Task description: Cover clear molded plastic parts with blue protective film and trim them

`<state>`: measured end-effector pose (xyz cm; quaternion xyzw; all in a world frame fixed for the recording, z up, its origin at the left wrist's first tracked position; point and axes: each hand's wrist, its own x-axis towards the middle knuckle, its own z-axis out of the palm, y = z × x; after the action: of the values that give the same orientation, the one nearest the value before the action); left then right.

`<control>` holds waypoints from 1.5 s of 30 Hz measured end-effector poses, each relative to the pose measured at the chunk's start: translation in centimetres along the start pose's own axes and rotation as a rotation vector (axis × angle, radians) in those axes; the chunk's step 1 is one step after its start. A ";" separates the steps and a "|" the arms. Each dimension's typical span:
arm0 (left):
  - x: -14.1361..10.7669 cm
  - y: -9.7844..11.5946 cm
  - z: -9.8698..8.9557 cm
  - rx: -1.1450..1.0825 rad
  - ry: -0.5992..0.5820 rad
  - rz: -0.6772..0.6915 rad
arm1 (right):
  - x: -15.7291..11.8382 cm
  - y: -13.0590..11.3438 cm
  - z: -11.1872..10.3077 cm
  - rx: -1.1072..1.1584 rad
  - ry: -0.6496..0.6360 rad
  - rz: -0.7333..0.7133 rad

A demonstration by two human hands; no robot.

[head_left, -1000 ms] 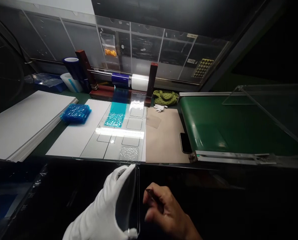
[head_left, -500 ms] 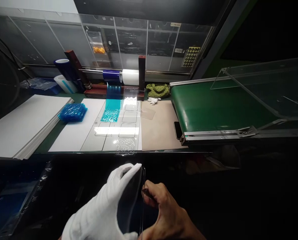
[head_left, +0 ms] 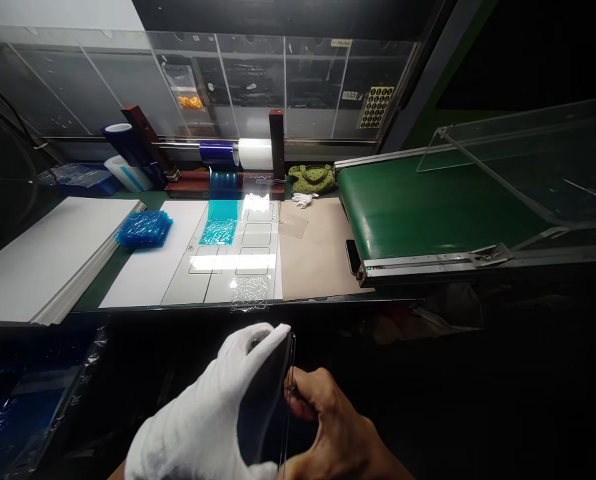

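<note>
My left hand (head_left: 203, 407) wears a white glove and grips a thin clear panel (head_left: 289, 373) by its edges, fingers at the top and thumb at the bottom. The panel stands nearly edge-on to me, below the front of the bench. My right hand (head_left: 328, 417) is bare and lies against the panel's right side. Its index finger and the curled fingers behind it close on something small and dark, too hidden to name. The right thumb reaches down to the panel's lower edge.
On the bench are a stack of white sheets (head_left: 48, 253), a pile of blue film pieces (head_left: 144, 229), a marked template sheet (head_left: 218, 270) and a holder with a blue film roll (head_left: 218, 154) and a white roll (head_left: 255, 154). A green conveyor belt (head_left: 428, 207) and a phone (head_left: 352, 257) are at right.
Both hands and the panel have shifted very slightly to the right in view. The right fingers have turned a little against the panel. The camera view has moved slightly.
</note>
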<state>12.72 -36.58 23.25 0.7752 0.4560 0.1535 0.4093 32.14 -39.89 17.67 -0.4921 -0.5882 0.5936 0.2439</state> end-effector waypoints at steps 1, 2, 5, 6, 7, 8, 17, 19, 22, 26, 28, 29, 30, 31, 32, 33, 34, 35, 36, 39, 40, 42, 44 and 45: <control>0.1 0.0 -0.1 0.000 0.001 0.003 | 0.1 -0.2 -0.1 0.008 -0.010 -0.025; 0.3 0.0 -0.1 -0.001 0.002 0.006 | 0.3 -0.3 -0.1 0.016 -0.021 -0.051; 0.6 -0.1 -0.2 0.014 0.007 0.015 | 0.7 0.1 0.0 0.010 -0.032 -0.090; 0.6 -0.2 -0.2 0.031 0.010 0.014 | 0.7 0.4 0.2 0.002 -0.020 -0.090; 0.6 -0.2 -0.2 0.055 0.014 0.010 | 0.7 0.8 0.5 -0.003 0.009 -0.098; 0.7 -0.3 -0.2 0.089 0.030 0.000 | 0.7 1.2 0.7 -0.001 0.057 -0.125; 1.5 -3.2 -0.3 0.412 0.436 -0.154 | 8.4 3.6 -4.8 -0.220 0.539 -0.285; 1.5 -4.6 -0.4 0.244 0.494 -0.250 | 13.2 5.2 -7.2 -0.474 0.547 -0.152; 1.1 -6.6 -0.3 -0.469 0.466 -0.394 | 19.6 7.8 -10.2 -0.791 0.470 0.016; 0.7 -8.7 0.5 -1.201 0.369 -0.368 | 23.1 9.1 -12.2 -0.877 0.424 0.034; 0.9 -9.6 0.9 -1.550 0.306 -0.343 | 22.6 8.2 -11.8 -0.902 0.416 -0.041; 1.1 -9.9 1.1 -1.731 0.266 -0.336 | 22.0 7.3 -11.1 -0.898 0.405 -0.111; 1.4 -10.3 1.2 -1.875 0.228 -0.334 | 21.1 6.3 -10.2 -0.880 0.380 -0.196; 1.7 -10.5 1.3 -1.967 0.198 -0.337 | 20.0 5.0 -9.1 -0.850 0.341 -0.290; 2.1 -10.7 1.3 -2.030 0.182 -0.342 | 18.9 3.7 -7.7 -0.810 0.285 -0.375; 2.5 -10.9 1.4 -2.073 0.171 -0.347 | 17.8 2.4 -6.3 -0.775 0.208 -0.446; 2.9 -11.0 1.4 -2.101 0.159 -0.351 | 16.8 1.1 -4.9 -0.752 0.129 -0.505; 3.3 -11.1 1.4 -2.120 0.149 -0.348 | 16.0 0.0 -3.5 -0.746 0.067 -0.557; 3.7 -11.1 1.4 -2.134 0.132 -0.336 | 15.5 -0.9 -2.3 -0.746 0.012 -0.589; 4.8 -11.5 1.5 -2.172 0.050 -0.240 | 15.5 -2.2 0.0 -0.778 -0.100 -0.630; 5.1 -11.7 1.6 -2.186 0.027 -0.201 | 15.8 -2.3 0.4 -0.792 -0.120 -0.630; 5.7 -12.3 1.6 -2.206 -0.011 -0.147 | 16.6 -2.1 0.6 -0.819 -0.138 -0.624; 6.3 -12.8 1.4 -2.214 -0.018 -0.131 | 17.5 -1.8 0.6 -0.839 -0.146 -0.619; 6.6 -13.1 1.2 -2.215 -0.010 -0.132 | 17.9 -1.7 0.5 -0.847 -0.147 -0.616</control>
<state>9.38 -28.47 11.43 -0.0445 0.1055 0.4509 0.8852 24.10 -24.29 13.87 -0.3091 -0.9094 0.2376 0.1449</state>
